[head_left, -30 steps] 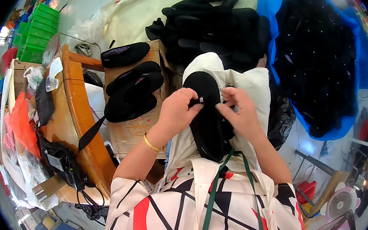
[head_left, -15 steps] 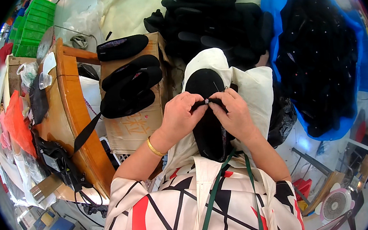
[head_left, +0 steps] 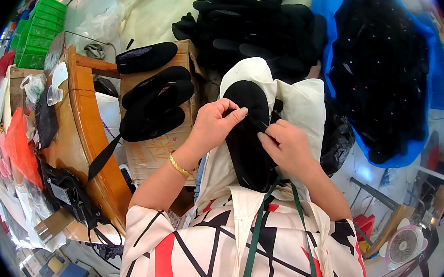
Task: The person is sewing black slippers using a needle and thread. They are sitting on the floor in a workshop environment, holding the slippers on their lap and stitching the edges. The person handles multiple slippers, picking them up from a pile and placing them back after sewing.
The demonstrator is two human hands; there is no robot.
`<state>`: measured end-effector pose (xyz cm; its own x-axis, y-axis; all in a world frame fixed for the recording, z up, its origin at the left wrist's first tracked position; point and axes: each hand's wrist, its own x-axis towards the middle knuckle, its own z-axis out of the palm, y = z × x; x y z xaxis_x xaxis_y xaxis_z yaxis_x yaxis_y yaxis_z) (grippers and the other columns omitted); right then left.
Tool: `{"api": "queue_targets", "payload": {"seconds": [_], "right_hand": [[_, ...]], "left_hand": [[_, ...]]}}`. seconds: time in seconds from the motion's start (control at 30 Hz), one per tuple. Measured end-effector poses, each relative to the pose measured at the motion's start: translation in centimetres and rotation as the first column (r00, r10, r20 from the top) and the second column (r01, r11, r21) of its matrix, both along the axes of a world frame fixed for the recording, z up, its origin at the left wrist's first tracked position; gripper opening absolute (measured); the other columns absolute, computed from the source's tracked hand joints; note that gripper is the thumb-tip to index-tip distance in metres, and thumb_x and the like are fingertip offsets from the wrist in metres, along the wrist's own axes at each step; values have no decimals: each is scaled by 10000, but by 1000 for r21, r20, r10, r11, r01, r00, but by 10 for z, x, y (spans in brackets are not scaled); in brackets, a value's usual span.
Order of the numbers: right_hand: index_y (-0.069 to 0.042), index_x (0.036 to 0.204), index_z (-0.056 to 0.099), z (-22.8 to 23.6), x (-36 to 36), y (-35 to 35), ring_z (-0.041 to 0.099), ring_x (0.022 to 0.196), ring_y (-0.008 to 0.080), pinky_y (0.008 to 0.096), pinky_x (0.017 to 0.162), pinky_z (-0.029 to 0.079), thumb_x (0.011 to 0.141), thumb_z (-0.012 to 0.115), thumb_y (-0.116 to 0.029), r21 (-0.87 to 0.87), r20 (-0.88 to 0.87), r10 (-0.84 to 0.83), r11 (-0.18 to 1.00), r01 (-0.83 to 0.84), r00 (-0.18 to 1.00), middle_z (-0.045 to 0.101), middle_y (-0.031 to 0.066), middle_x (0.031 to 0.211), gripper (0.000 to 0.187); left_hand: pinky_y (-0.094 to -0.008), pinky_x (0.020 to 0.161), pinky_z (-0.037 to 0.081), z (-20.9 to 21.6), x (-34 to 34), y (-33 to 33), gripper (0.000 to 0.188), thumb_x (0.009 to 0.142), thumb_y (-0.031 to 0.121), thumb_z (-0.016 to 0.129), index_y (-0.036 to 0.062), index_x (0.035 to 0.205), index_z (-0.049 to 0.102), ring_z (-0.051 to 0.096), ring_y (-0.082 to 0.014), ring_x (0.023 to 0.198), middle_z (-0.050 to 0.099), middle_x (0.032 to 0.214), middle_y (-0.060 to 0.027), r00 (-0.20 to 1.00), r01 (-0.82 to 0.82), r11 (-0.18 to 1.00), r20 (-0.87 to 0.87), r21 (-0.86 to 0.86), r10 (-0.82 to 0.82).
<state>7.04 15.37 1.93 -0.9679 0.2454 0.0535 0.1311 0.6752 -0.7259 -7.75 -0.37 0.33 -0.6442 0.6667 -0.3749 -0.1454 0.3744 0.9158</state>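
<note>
A black fabric shoe [head_left: 244, 96] lies on the off-white cloth over my lap, toe away from me and opening toward me. Above the left side of its opening is my left hand [head_left: 215, 123], thumb and forefinger pinched together; anything between them is too small to see. My right hand [head_left: 289, 145] is closed at the right edge of the opening, fingertips against the dark fabric. What it pinches is lost against the black. The small shiny ornament is not visible now.
Several black shoes [head_left: 152, 110] rest on a cardboard box [head_left: 151, 156] at the left, beside a wooden table [head_left: 97, 172]. A heap of black shoes [head_left: 254, 28] lies beyond my lap. At the right stands a blue bag [head_left: 335, 5] full of black pieces, near a small fan [head_left: 405, 245].
Both hands were together, pinching a black strip with a small shiny ornament over the shoe. They have parted: the left moved slightly away from me, the right lower and toward the right.
</note>
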Motion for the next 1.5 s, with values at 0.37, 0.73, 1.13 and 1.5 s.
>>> {"api": "queue_targets", "payload": {"seconds": [0.37,0.73,1.13,1.5], "right_hand": [[-69,621,532,5,42,-14,517,551,269,391,492,410,752,753,-91,148,-161,254,962,-231,954,481,88,611,258],[-65,715,606,-4,11,46,587,639,260,374,535,464,860,693,-136,436,-227,-174,862,260,958,546,87,667,183],[-73,752,631,-19,12,65,598,669,266,382,556,476,822,730,-155,512,-152,-21,854,97,988,550,83,698,147],[-42,771,546,-3,-25,-7,522,616,183,358,809,500,1072,411,-346,-980,-164,-510,183,-80,844,533,54,662,448]], "left_hand": [[-236,542,478,-11,4,6,315,933,289,689,0,815,643,501,-45,567,566,642,10,999,-54,998,10,33,53],[-233,478,439,1,-3,2,332,956,323,657,15,833,644,515,-67,503,551,626,15,991,-22,999,129,-25,25],[-216,465,412,-3,-7,-2,325,963,332,653,33,836,644,481,-50,492,519,615,35,984,-26,1000,178,-18,28],[-236,487,411,0,-2,7,310,955,302,665,26,815,651,482,-63,519,545,622,17,997,-11,1000,76,12,10]]}}
